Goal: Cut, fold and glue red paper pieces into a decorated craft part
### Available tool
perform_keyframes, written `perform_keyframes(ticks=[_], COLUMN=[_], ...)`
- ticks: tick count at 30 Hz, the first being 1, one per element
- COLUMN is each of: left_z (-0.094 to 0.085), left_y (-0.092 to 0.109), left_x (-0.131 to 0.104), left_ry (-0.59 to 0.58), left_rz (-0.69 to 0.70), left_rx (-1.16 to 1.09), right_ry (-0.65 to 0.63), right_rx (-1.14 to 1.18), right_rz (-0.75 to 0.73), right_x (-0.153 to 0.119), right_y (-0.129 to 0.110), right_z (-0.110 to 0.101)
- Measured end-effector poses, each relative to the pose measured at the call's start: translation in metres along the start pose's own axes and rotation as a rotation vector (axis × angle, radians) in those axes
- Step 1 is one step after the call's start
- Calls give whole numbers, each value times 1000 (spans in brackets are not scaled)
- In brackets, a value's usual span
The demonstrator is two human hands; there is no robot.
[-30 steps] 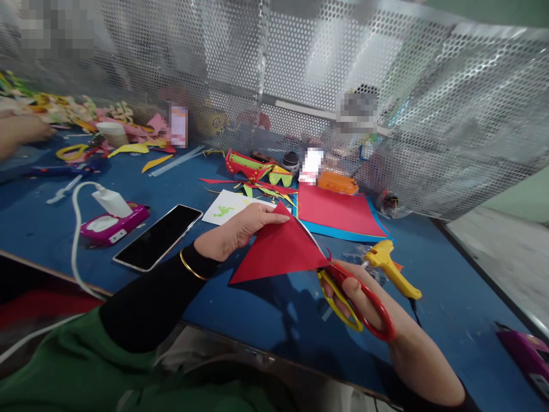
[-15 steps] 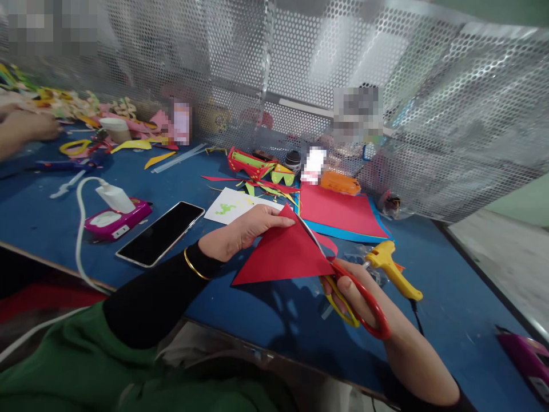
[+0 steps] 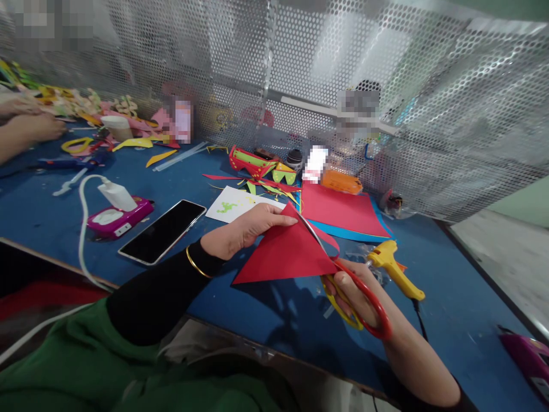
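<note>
Red paper (image 3: 285, 254) is pinched near its top corner by the left hand (image 3: 253, 226), thumb (image 3: 285, 220) uppermost. The right hand (image 3: 358, 298), forearm (image 3: 422, 360) slanting inward, encloses the scissors (image 3: 383, 321).

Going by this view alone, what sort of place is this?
Likely a papercraft workbench: the scissors at the edge of the held red sheet and the yellow glue gun suggest it.

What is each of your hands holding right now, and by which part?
The left hand pinches the red paper near its far corner; the right hand holds the scissors by their red and yellow handles.
</note>
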State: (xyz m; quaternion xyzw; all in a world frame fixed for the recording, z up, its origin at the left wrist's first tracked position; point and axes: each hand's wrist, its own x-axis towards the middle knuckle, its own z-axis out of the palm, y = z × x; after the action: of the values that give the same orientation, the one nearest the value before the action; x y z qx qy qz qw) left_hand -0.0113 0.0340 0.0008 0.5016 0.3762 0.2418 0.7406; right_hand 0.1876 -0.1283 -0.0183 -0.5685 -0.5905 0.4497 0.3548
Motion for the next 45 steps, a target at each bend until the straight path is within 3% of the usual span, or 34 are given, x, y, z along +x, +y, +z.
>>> perform_keyframes(ticks=[9,15,24,29,45], left_z=[-2,-3,-5,-4,-2], left_y=[2,4,1,2,1], left_x=[-1,0,3,3,2], left_ry=[-66,23,-24,6,6], left_rz=[17,61,64,54,52], left_rx=[-66,-67,-98,-123,-114], right_ry=[10,-47,-88,-95,-100], right_rx=[16,6,-1,17,5], right_rz=[28,-36,-55,-109,-85], right_x=[3,2,0,1,0], right_y=[-4,4,1,-1,-7], right_z=[0,-4,-5,-3,-4])
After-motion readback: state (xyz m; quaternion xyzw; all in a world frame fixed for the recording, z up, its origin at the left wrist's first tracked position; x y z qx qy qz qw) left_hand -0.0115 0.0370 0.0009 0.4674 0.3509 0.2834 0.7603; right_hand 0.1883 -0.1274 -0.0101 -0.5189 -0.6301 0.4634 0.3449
